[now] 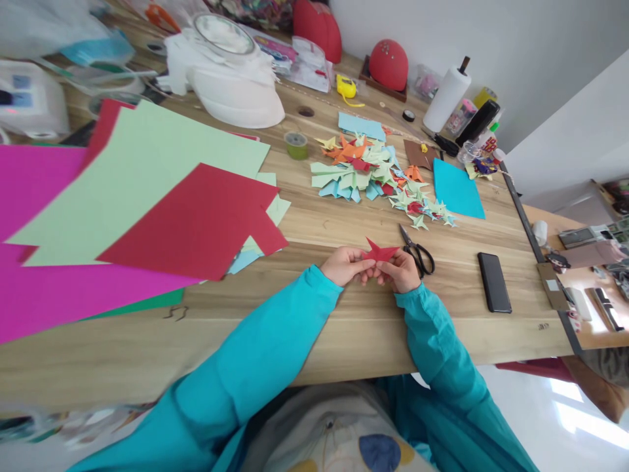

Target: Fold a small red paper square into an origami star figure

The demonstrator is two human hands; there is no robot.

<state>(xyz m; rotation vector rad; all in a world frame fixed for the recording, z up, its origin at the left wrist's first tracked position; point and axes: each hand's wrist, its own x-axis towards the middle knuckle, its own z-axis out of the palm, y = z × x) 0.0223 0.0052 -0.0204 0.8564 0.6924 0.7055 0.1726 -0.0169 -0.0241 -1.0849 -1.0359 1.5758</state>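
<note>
Between my two hands is a red folded-paper star (378,252), raised just above the wooden table near its front edge. My left hand (348,265) pinches its left side with thumb and fingers. On the other side, my right hand (401,270) grips the star's lower right part, the fingers partly hidden beneath it. Black-handled scissors (425,257) lie beside the right hand, blades pointing away from me. Beyond the hands spreads a pile of folded paper pieces (344,176) in pale green, blue, orange and red, with small stars (417,221) at its near right end.
Large sheets of red paper (201,219), pale green paper (147,151) and magenta paper (39,288) cover the left side. A phone (494,282) and a blue sheet (458,188) lie right. At the back stand a white machine (226,72), a tape measure (346,86) and a white roll (447,98).
</note>
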